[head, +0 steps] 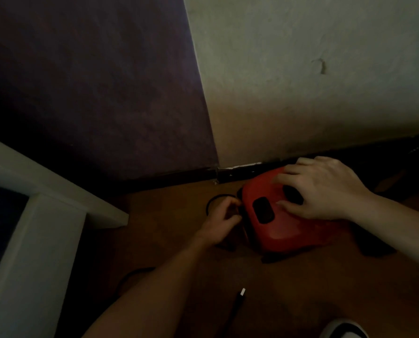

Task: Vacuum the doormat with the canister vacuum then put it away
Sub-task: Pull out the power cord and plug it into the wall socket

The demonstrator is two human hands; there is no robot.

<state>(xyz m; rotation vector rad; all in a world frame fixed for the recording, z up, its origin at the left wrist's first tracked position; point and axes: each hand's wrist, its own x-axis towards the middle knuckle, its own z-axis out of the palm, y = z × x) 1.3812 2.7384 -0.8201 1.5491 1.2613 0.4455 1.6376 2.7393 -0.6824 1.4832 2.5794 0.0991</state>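
Note:
A red canister vacuum (289, 228) sits on the brown floor in a dim corner, close to the dark skirting board. My right hand (323, 189) rests on top of the vacuum with fingers spread, one fingertip near a black button (263, 209). At the vacuum's left end my left hand (221, 218) pinches the black power cord (213, 201), which loops on the floor beside it. No doormat is in view.
A white furniture frame (57, 203) stands at the left. A purple wall (93, 93) meets a pale wall (313, 81) at the corner. A thin dark cable with a white tip (242, 292) lies on the floor near me. A shoe toe (342, 329) shows at the bottom right.

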